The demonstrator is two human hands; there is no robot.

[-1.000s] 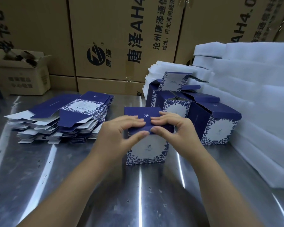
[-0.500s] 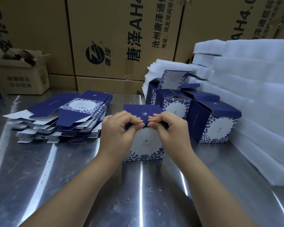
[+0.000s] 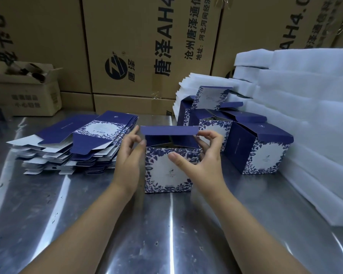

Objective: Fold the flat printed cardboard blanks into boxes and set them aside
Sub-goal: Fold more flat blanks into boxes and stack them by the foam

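From the head camera we see the box (image 3: 167,171) standing upright on the steel table (image 3: 71,224), centre of view, its lid flap (image 3: 169,130) raised and the top open. The left hand (image 3: 128,157) lies against the box's left side, its fingers nearly straight and its fingertips by the flap's left end. The right hand (image 3: 203,163) grips the box's right corner, thumb pressed on the printed front and fingers curled round the side wall. We find the stack of flat blanks (image 3: 83,143) to the left, the folded boxes (image 3: 257,153) just right of it, and the white foam sheets (image 3: 305,115) beyond them.
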